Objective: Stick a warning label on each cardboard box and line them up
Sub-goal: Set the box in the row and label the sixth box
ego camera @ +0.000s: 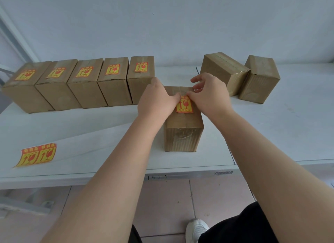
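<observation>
Centre frame: we logged one box (182, 134) upright on table (271, 134), warning label (184, 106) on top. L hand (157, 98) and R hand (207, 94) thumbs pressed label's upper edge. R fingers spread loose, gripping nothing. L fingers foreshortened, so we couldn't tell grip. Five labelled boxes (115, 79) rowed upper left, two bare boxes (224, 69) upper right, spare labels (38, 155) lower left.

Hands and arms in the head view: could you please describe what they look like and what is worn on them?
The left hand and right hand are bare: no gloves, rings or watch show. The left forearm and right forearm are uncovered, with no sleeves in view.
</observation>
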